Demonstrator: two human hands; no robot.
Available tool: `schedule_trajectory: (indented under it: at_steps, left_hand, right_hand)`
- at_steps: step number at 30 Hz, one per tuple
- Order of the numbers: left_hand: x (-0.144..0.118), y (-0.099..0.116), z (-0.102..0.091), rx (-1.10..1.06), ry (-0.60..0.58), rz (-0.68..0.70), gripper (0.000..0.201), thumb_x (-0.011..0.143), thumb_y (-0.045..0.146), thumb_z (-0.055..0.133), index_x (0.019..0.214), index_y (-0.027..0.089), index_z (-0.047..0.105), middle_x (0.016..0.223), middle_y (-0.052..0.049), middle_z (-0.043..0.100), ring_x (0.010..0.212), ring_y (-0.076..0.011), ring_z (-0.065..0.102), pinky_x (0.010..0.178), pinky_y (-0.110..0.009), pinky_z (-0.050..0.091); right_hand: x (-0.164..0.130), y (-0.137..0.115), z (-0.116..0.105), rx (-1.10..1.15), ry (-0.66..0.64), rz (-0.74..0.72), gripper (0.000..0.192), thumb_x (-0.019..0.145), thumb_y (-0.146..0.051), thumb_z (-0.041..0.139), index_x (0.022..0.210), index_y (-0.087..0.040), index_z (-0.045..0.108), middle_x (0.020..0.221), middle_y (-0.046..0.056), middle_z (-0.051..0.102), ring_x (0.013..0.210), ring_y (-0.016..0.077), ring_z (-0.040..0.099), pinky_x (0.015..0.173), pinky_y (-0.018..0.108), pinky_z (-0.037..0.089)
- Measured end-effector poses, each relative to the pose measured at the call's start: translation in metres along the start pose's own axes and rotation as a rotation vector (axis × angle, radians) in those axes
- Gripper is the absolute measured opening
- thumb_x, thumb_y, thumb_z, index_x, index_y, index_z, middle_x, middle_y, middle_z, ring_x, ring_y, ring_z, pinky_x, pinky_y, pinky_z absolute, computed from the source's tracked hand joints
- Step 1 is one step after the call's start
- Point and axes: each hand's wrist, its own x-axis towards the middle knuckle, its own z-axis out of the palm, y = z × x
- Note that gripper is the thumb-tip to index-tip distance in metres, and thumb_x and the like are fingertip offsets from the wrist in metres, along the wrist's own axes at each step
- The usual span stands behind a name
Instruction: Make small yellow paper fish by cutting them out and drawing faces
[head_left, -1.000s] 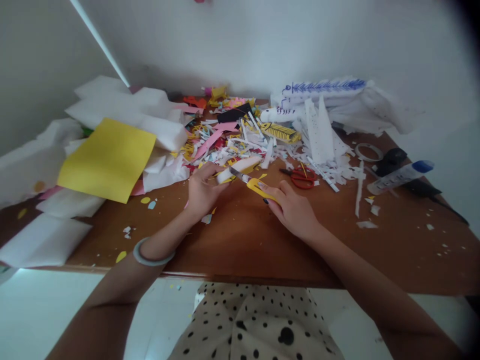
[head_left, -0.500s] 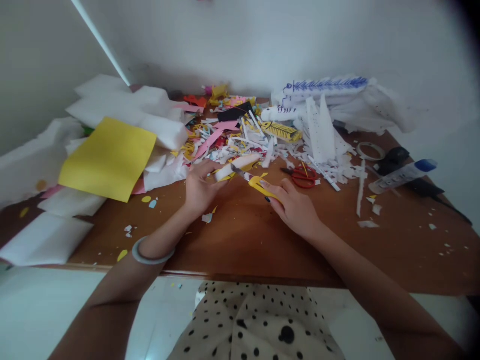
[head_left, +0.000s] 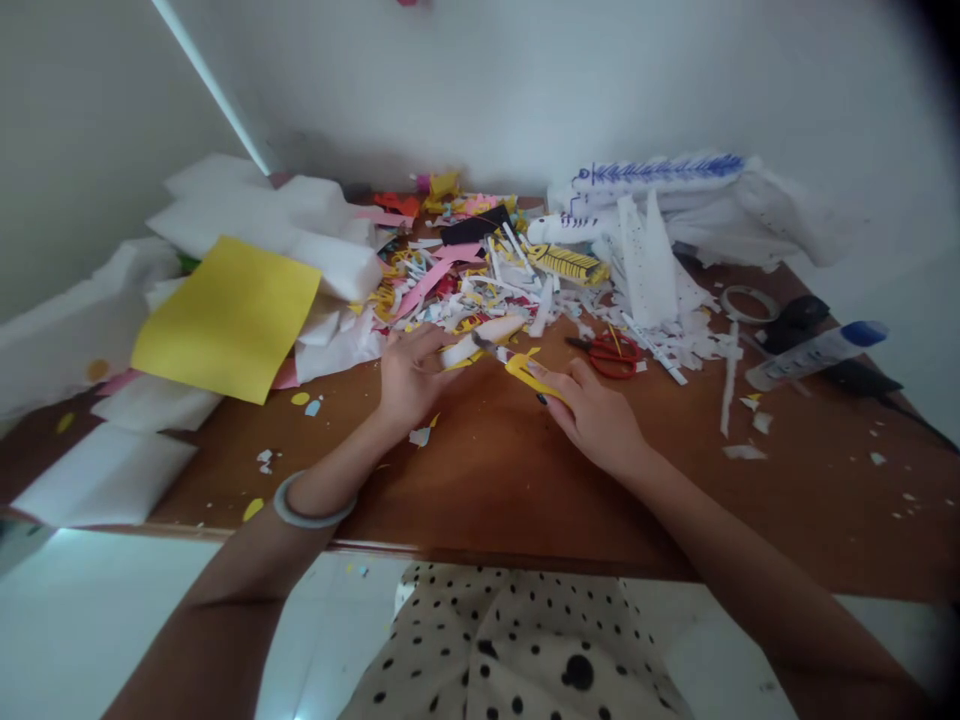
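Between the thumb and fingers of my left hand [head_left: 411, 378] is a small white foam piece [head_left: 459, 351] with yellow along its lower edge. My right hand [head_left: 596, 412] is closed round the yellow handle of a utility knife [head_left: 523, 370]. The knife's blade points left and meets the foam piece, or lies just over it; I cannot tell how deep it is. Just right of the knife, red-handled scissors [head_left: 616, 357] lie on the brown table [head_left: 495, 500].
A heap of paper and foam scraps [head_left: 480, 285] spreads behind my hands. White foam blocks [head_left: 255, 215] and a yellow sheet [head_left: 229, 320] are on the left. At right lie a tape roll [head_left: 750, 304], a clear bottle with a blue cap [head_left: 817, 355] and a black corded tool [head_left: 862, 378].
The whole view has shifted slightly, so everything sits a little further right. Both hands keep their grips, and the knife blade stays at the foam piece.
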Motion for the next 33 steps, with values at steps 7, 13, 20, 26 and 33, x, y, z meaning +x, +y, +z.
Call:
schedule_trajectory:
  at_steps: [7,13,20,26,33]
  left_hand:
    - [0.000,-0.002,0.000,-0.022,0.002,-0.004,0.019,0.075,0.032,0.077,0.088,0.020,0.072,0.081,-0.002,0.069,0.077,-0.0175,0.060,0.075,-0.032,0.040]
    - [0.000,0.004,0.003,-0.031,-0.031,-0.043,0.020,0.074,0.035,0.076,0.086,0.020,0.072,0.079,-0.003,0.068,0.076,-0.0187,0.060,0.074,-0.032,0.040]
    - [0.001,-0.001,-0.001,-0.066,0.021,-0.028,0.016,0.074,0.030,0.076,0.084,0.019,0.071,0.080,-0.002,0.069,0.077,-0.0179,0.059,0.073,-0.031,0.040]
    - [0.001,0.003,0.000,-0.053,-0.047,-0.027,0.019,0.072,0.034,0.078,0.082,0.020,0.071,0.077,-0.001,0.067,0.073,-0.0175,0.059,0.070,-0.030,0.039]
    - [0.002,-0.008,0.001,-0.113,0.013,-0.036,0.014,0.070,0.023,0.076,0.082,0.021,0.069,0.080,-0.001,0.069,0.075,-0.0179,0.060,0.072,-0.031,0.042]
  right_hand:
    - [0.000,0.001,0.000,0.040,0.017,-0.004,0.044,0.099,-0.032,0.037,0.141,-0.030,0.050,0.107,0.010,0.060,0.075,0.0183,0.059,0.052,0.024,0.037]
    - [0.001,0.002,0.003,0.064,0.032,-0.007,0.044,0.098,-0.030,0.037,0.140,-0.027,0.052,0.107,0.011,0.060,0.077,0.0191,0.060,0.054,0.025,0.040]
    - [0.000,0.005,0.001,0.108,0.066,-0.040,0.044,0.098,-0.029,0.037,0.140,-0.027,0.051,0.105,0.011,0.061,0.077,0.0185,0.060,0.057,0.025,0.045]
    - [0.002,0.005,0.004,0.100,0.041,-0.015,0.043,0.098,-0.030,0.037,0.139,-0.027,0.052,0.110,0.011,0.061,0.080,0.0203,0.061,0.059,0.027,0.047]
    - [0.002,0.008,0.003,0.077,0.009,-0.001,0.044,0.098,-0.029,0.037,0.141,-0.028,0.050,0.113,0.011,0.060,0.082,0.0208,0.063,0.060,0.027,0.047]
